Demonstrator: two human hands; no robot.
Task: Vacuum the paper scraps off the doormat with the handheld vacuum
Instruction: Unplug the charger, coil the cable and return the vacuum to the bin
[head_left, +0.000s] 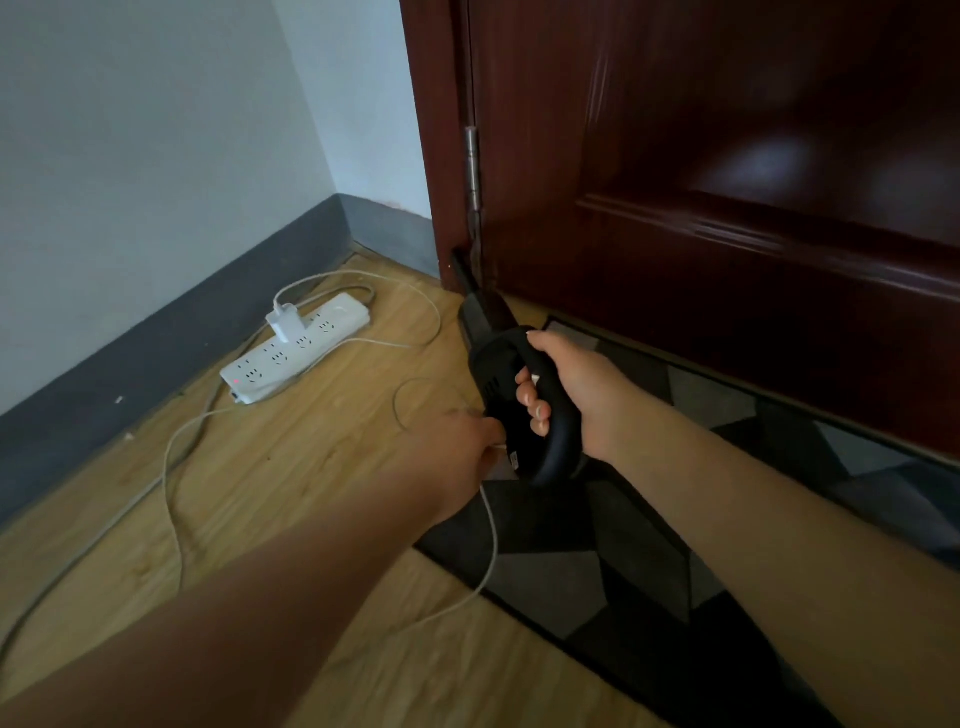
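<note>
Door (727, 182) of dark red wood fills the upper right; below it lies the grey-and-black doormat (597, 571). Over the doormat's left corner, the right hand (566, 387) curls round the black handheld vacuum (498, 364). The left hand (457, 447) pinches the white charging cable (491, 540) at its rear.

I'm crouched low in a corner of the room. Pale walls (156, 130) meet ahead of me, trimmed at the bottom with a dark grey skirting board (171, 322). The floor (291, 467) is light wood-look planks. To my right stands a dark reddish-brown door (727, 182) with raised panels and a metal hinge (471, 161) on its left edge. Soft daylight reflects off the glossy door.
</note>
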